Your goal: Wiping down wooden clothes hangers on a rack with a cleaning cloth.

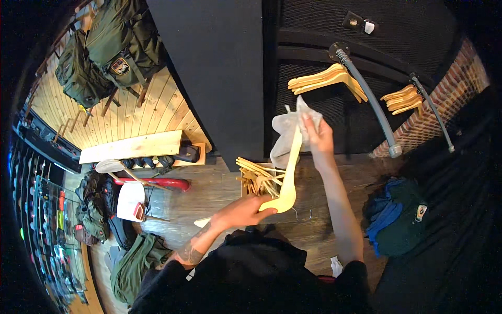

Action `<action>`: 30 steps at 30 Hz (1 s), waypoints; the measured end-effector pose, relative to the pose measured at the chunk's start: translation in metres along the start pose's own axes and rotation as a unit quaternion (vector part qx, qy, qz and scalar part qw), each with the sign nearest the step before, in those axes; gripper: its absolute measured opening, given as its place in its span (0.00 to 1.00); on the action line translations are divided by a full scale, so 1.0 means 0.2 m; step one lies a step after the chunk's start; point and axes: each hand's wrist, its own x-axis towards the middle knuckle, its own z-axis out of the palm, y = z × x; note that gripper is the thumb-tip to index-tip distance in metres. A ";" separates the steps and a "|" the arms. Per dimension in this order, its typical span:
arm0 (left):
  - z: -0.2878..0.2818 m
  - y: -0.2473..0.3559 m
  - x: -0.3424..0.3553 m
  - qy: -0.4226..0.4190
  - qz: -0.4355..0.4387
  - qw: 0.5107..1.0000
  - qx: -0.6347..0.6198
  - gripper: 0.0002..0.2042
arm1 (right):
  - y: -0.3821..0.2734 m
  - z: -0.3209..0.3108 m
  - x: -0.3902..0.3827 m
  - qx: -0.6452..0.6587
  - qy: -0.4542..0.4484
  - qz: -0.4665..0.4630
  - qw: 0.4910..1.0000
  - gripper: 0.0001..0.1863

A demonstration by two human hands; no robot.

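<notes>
A pale wooden clothes hanger is held slantwise in front of me. My left hand grips its lower part near the middle bend, the thumb lying over the wood. Around the raised end of the hanger, my right hand pinches a whitish cloth, part of which hangs down on the left. Behind the hanger stands a box full of loose wooden hangers. It is partly hidden by the hanger and my left hand.
Wooden hangers hang on a grey rail, with more on a second rail. Folded dark clothes lie at right. At left are a white chair, a green garment, and backpacks on a wooden wall.
</notes>
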 end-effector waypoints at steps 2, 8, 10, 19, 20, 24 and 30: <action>-0.03 -0.02 0.02 -0.006 0.004 1.000 -0.021 0.20 | 0.05 0.03 -0.05 0.014 -0.029 0.016 0.999 0.16; -0.20 -0.10 0.02 0.129 0.069 0.988 -0.042 0.16 | 0.18 0.12 -0.33 -0.198 -0.200 0.124 0.952 0.23; -0.23 -0.12 0.00 0.153 0.055 0.987 0.002 0.15 | 0.17 0.08 -0.37 -0.194 -0.258 0.105 0.940 0.19; -0.20 -0.16 -0.01 0.222 0.051 0.974 0.006 0.14 | 0.08 -0.18 -0.24 -0.174 -0.024 0.090 0.980 0.22; -0.20 -0.16 -0.02 0.221 0.064 0.973 0.010 0.13 | 0.08 -0.17 -0.21 0.017 0.078 0.085 0.993 0.24; -0.22 -0.17 -0.05 0.264 0.012 0.946 -0.186 0.12 | -0.05 -0.23 -0.25 0.186 0.098 0.021 0.977 0.28; -0.21 -0.14 0.03 0.330 -0.030 0.889 -0.316 0.13 | -0.05 0.06 -0.47 0.242 0.096 0.038 0.965 0.30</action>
